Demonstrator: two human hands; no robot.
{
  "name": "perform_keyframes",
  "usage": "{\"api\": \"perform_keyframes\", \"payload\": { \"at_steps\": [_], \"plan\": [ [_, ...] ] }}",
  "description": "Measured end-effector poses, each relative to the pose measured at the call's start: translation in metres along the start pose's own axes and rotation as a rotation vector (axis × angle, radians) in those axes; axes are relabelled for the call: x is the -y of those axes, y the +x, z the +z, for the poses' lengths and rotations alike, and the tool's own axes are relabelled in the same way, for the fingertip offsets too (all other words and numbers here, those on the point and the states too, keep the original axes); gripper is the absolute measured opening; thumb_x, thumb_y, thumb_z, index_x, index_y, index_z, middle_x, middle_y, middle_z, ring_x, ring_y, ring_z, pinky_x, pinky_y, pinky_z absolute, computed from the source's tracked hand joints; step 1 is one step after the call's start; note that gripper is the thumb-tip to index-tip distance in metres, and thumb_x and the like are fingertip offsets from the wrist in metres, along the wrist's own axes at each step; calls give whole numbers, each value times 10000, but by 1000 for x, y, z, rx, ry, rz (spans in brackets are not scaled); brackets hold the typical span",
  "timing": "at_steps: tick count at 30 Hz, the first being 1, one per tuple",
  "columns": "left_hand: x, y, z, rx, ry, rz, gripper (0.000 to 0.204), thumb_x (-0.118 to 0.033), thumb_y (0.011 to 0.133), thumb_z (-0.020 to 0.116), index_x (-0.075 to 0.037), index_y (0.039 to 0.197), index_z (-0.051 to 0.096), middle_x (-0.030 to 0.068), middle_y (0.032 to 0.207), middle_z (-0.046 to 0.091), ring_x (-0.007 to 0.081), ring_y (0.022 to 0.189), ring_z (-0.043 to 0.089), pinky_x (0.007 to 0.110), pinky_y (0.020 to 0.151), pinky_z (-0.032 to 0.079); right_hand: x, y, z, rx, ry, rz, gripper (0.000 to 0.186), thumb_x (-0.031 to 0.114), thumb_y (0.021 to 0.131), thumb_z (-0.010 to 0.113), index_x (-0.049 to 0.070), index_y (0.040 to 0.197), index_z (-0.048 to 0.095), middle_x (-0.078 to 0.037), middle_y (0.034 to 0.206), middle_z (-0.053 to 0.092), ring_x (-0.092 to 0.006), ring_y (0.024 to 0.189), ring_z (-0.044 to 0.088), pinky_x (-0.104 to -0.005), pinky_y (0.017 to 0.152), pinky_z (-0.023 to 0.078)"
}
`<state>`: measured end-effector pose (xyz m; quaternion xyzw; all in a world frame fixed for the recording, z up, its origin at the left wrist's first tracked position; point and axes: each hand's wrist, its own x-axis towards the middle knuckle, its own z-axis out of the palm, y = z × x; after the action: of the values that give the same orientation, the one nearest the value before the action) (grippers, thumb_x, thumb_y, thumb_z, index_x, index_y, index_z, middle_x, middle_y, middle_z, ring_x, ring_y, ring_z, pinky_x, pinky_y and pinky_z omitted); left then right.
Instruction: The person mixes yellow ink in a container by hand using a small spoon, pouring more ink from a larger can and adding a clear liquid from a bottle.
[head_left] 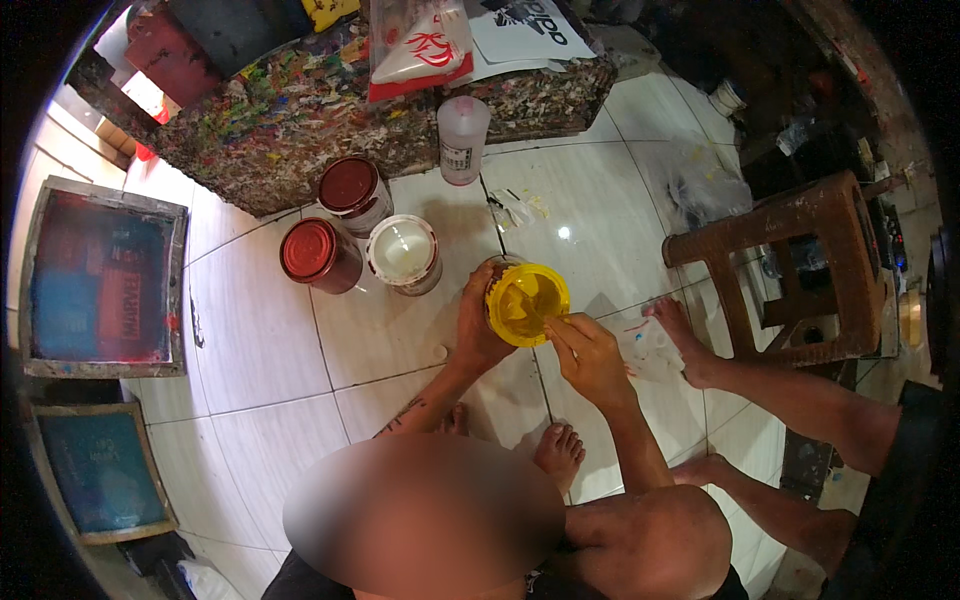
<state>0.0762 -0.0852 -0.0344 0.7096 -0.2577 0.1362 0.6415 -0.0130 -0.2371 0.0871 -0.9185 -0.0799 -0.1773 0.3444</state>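
Note:
A round tub of yellow paint [524, 300], its rim coated yellow, is tilted toward me in front of my body. My left hand [482, 325] is wrapped around the tub's left side, with the fingers partly hidden behind it. At the right of the rim, my right hand [592, 358] is closed in a pinch, fingertips over the opening. Whatever it grips reaches into the paint and is too small to make out. Just beyond, to the left, stand an open white can [404, 252], a can with a bright red lid [310, 252] and one with a dark red lid [350, 186].
A clear bottle [461, 145] stands by a paint-crusted block [290, 120]. Framed printing screens [108, 280] lie at the left. To the right are a brown stool [800, 270], a crumpled plastic bag [705, 185] and another person's bare legs [800, 400].

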Motion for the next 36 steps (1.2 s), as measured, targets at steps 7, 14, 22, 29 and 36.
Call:
{"api": "perform_keyframes", "payload": {
  "at_steps": [7, 14, 22, 29, 36],
  "plan": [
    [1, 2, -2, 6, 123, 119, 1072, -226, 573, 958, -29, 1415, 325, 222, 1333, 512, 413, 1227, 513, 495, 1056, 401, 3, -6, 9, -50, 97, 34, 147, -10, 861, 660, -13, 1002, 699, -156, 882, 677, -298, 775, 676, -365, 693, 547],
    [5, 3, -1, 15, 135, 166, 1107, -252, 564, 960, -37, 1434, 310, 233, 1387, 471, 431, 1273, 478, 508, 1081, 386, 10, -5, 7, -21, 177, 178, 156, 42, 902, 634, -2, 1040, 692, -157, 889, 660, -306, 783, 673, -380, 692, 544],
    [12, -4, 0, 43, 167, 160, 1119, -254, 550, 963, -41, 1432, 308, 234, 1415, 443, 435, 1296, 456, 523, 1090, 375, 5, -8, 10, -126, 72, 207, 157, 42, 893, 653, -7, 1034, 700, -158, 876, 669, -301, 753, 676, -340, 664, 542],
    [15, -7, 2, 60, 89, 112, 1111, -247, 560, 956, -49, 1439, 305, 225, 1426, 438, 436, 1310, 444, 541, 1107, 351, 16, -5, 6, -147, 72, 267, 141, 28, 890, 654, -13, 1019, 698, -159, 862, 672, -296, 739, 677, -339, 661, 538],
    [13, -6, 0, 88, 83, 83, 1122, -232, 565, 953, -55, 1453, 289, 219, 1435, 433, 425, 1321, 439, 547, 1123, 326, 14, -7, 11, -126, 164, 289, 119, 47, 897, 661, -9, 991, 707, -153, 847, 677, -296, 730, 677, -351, 678, 538]
  ]
}}
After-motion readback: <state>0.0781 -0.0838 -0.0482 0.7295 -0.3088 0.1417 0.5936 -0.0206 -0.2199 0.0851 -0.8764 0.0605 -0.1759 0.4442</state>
